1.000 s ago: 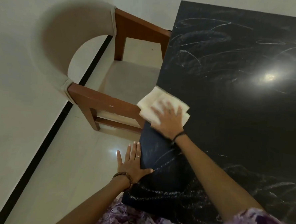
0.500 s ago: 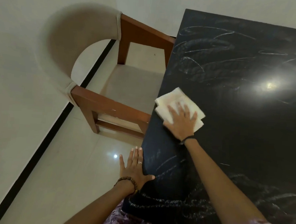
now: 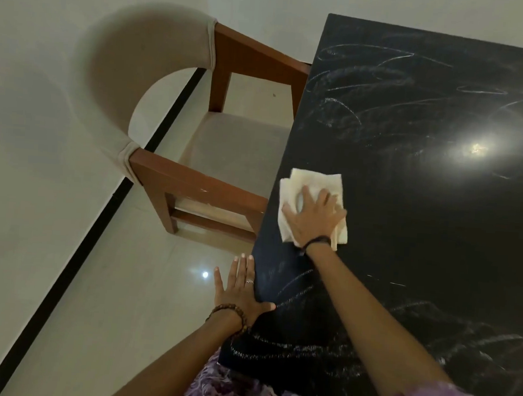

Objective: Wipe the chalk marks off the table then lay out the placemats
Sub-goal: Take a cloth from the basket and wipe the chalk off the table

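1. Pressing flat on a folded white cloth [image 3: 311, 188], the right hand [image 3: 312, 217] has its fingers [image 3: 307, 197] spread and straight, not clenched.
2. Cloth lies on the black bench [image 3: 435, 239] near its left edge, roughly square, one corner pointing toward the person; no clear long axis.
3. Left hand [image 3: 239, 291] rests against the bench's left edge, fingers straight, thumb on top, holding nothing.
4. Chalk marks [image 3: 368, 91] cover the far end and the near end.
5. Wooden chair [image 3: 195, 151] stands just beside the bench's left edge.

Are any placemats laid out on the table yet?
No: the black table bears only chalk marks and the cloth under the right hand.
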